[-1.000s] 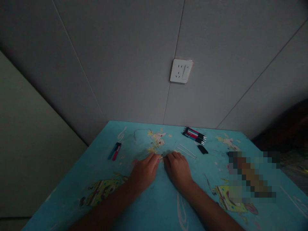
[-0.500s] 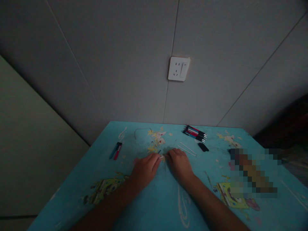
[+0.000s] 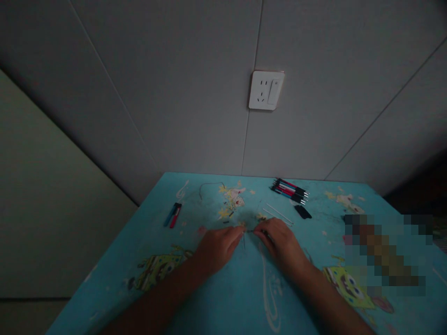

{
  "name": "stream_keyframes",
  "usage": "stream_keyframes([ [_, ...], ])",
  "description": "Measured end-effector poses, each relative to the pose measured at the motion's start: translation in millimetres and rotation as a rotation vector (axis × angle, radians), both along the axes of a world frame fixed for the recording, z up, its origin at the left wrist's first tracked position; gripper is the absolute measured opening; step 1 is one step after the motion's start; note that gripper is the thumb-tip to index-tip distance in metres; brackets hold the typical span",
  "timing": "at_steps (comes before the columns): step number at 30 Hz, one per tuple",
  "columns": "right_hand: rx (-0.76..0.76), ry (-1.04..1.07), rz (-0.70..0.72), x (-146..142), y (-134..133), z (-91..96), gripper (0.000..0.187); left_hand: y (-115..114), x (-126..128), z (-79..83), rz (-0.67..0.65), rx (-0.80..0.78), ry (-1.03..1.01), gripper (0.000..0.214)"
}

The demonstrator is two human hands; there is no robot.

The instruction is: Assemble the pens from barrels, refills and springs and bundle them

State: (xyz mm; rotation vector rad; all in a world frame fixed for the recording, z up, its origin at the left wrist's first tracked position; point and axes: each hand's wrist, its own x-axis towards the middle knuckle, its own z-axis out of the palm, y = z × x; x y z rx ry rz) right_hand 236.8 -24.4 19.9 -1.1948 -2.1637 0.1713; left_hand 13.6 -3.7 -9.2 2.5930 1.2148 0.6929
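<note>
Space widens between your left hand (image 3: 217, 248) and right hand (image 3: 282, 239), both apparently pinching a thin dark piece (image 3: 250, 231), seemingly baring its middle for work.

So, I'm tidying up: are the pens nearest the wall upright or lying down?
Lying down: the pens rest lengthwise along the tabletop.

A small, slim, dark piece (image 3: 250, 231) is bridging the narrow gap between the pinched fingertips of the left hand (image 3: 217, 247) and those of the right hand (image 3: 282, 241). It is lying nearly level, running sideways, and its ends are disappearing under the fingers, which are hiding its full length and shape.
</note>
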Motion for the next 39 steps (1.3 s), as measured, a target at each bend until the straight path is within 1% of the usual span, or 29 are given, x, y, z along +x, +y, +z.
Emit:
stream_keyframes([
  [2, -0.005, -0.011, 0.028, -1, -1, 1.9, 0.016, -1, 0, 0.5, -0.023, -0.003, 0.005, 0.027],
  [6, 0.024, -0.025, 0.029, -1, -2, 3.8, 0.018, -2, -1, 4.1, -0.054, -0.008, 0.023, 0.028],
  [16, 0.022, -0.089, 0.019, 1, -1, 0.5, 0.017, -4, -1, 5.9, -0.007, -0.018, 0.098, 0.028],
  [21, -0.006, -0.102, 0.022, -1, -1, 0.3, 0.016, -3, 0, 4.3, -0.028, -0.002, 0.102, 0.028],
  [27, 0.020, -0.088, 0.049, -5, -1, -0.9, 0.017, -4, 0, 4.6, -0.045, 0.003, 0.125, 0.025],
  [31, 0.006, -0.087, 0.063, -5, -1, -4.0, 0.017, -4, 0, 6.1, -0.034, 0.004, 0.144, 0.025],
  [37, -0.024, -0.082, 0.136, -9, -3, -6.5, 0.015, -3, 1, 1.1, -0.124, -0.002, 0.099, 0.027],
  [39, -0.026, -0.083, 0.108, -2, 1, -5.5, 0.016, -2, 1, 0.1, -0.122, 0.008, 0.111, 0.026],
])
